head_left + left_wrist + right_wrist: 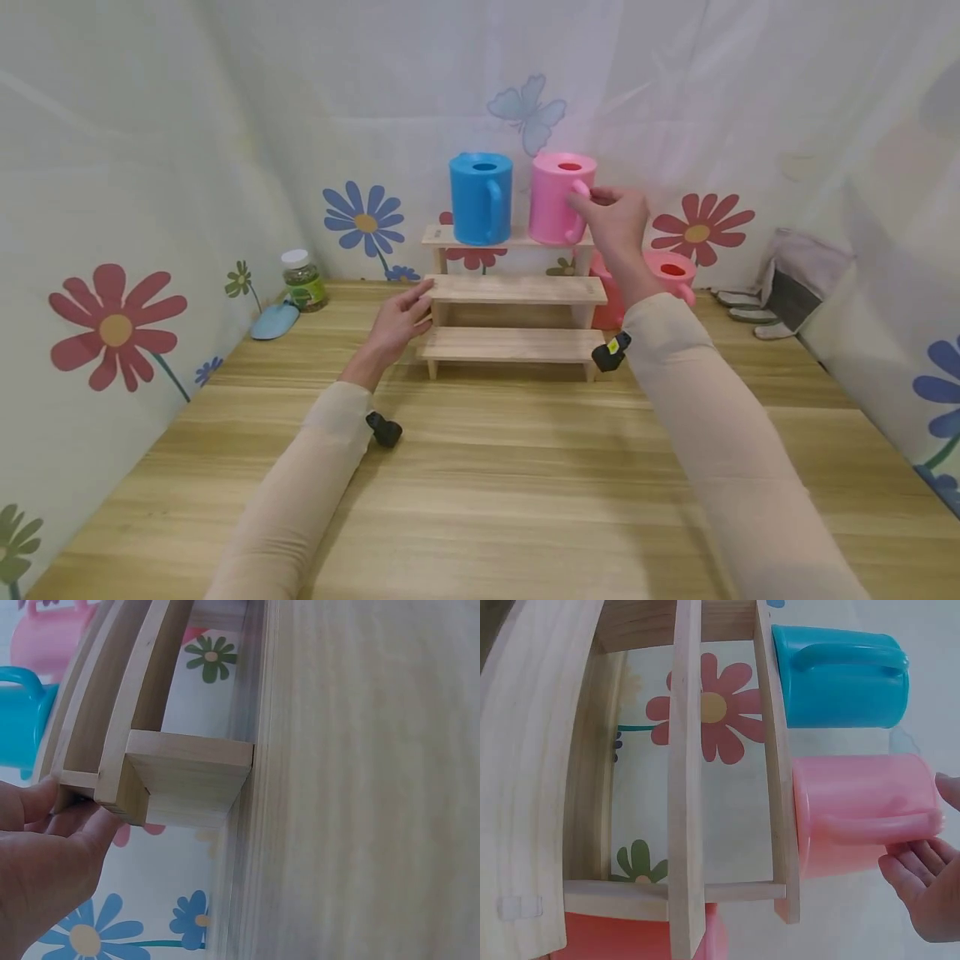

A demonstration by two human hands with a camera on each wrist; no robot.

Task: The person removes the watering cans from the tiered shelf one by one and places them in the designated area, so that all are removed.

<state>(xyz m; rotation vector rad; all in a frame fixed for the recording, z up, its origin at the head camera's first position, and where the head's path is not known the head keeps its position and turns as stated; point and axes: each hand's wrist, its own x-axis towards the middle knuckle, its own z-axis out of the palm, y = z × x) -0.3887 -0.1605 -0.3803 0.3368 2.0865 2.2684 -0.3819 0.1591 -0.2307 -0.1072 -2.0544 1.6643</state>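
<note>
Fingers (71, 817) against wooden rack (184, 780)

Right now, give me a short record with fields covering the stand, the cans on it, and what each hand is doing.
Stand: three-step wooden stand on the wooden table
Top step: blue plastic watering can and pink plastic watering can, side by side
Behind stand: coral-red plastic watering can, partly hidden
Left hand: open, fingers resting on the middle step's left end
Right hand: grip on the pink can's handle
Far left: green-filled jar with white lid
</note>
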